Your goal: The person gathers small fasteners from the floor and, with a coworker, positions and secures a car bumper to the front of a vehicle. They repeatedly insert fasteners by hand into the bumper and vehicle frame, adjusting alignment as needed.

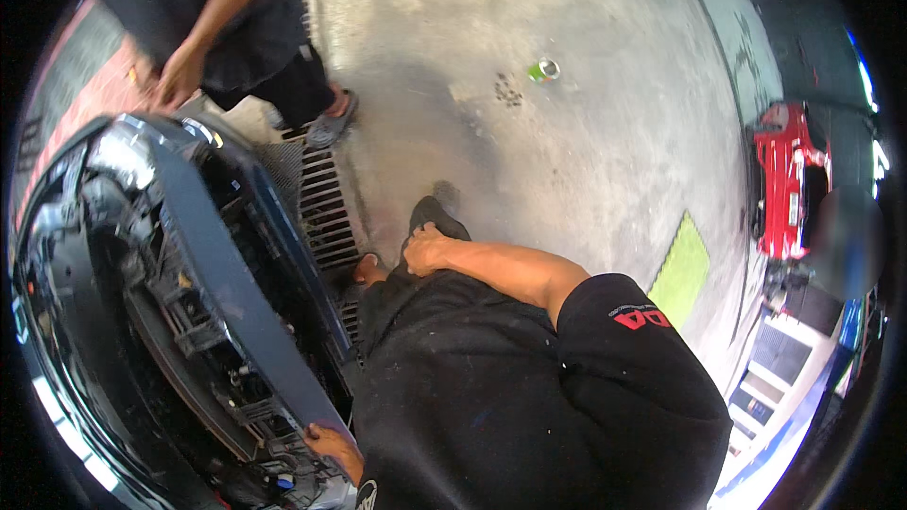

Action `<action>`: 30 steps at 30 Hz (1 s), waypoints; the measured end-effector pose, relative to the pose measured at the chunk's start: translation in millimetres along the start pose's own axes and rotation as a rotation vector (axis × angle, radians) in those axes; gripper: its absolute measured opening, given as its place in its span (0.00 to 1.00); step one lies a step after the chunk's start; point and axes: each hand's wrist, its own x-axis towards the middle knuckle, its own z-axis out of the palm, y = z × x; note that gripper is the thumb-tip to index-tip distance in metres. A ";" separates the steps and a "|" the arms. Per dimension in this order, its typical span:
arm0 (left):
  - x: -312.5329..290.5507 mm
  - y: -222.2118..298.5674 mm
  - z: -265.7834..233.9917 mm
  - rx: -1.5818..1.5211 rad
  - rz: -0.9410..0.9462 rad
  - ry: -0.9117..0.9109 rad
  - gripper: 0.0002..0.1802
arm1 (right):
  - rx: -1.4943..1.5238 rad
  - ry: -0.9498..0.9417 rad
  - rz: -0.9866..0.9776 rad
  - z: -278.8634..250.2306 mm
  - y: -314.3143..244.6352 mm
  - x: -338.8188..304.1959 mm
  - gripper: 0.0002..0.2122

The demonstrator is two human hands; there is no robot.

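My left hand (333, 449) is closed over the near end of a long blue-grey car bumper (222, 274), its fingertips hooked over the edge. The bumper stretches along the front of a car, where the dark engine bay parts (189, 321) lie exposed. My right hand (425, 250) is curled into a fist low in front of my dark trousers, above my black shoe. Whether anything is inside that fist is hidden. At the bumper's far end, another person's hands (170, 80) are close together just above the bodywork.
A slotted drain grate (326, 194) runs along the floor beside the bumper, and the other person's sandal (333, 121) is next to it. A green can (543, 70) lies on the concrete floor. Farther right are a green mat (682, 269) and a red car (782, 179).
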 end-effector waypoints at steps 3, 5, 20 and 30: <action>-51.3 76.5 33.1 -0.083 -0.003 -0.352 0.25 | 0.113 -0.002 -0.007 14.0 66.6 -23.0 0.25; -62.2 111.5 75.9 -0.083 0.058 -0.600 0.24 | 0.206 0.072 -0.024 20.3 110.4 -43.3 0.26; -178.2 548.0 283.0 0.074 0.473 -1.028 0.25 | 1.104 0.316 0.283 81.2 325.7 -132.8 0.29; -245.1 697.7 542.3 0.399 0.742 -1.186 0.23 | 1.449 0.777 0.843 51.0 527.7 -150.6 0.24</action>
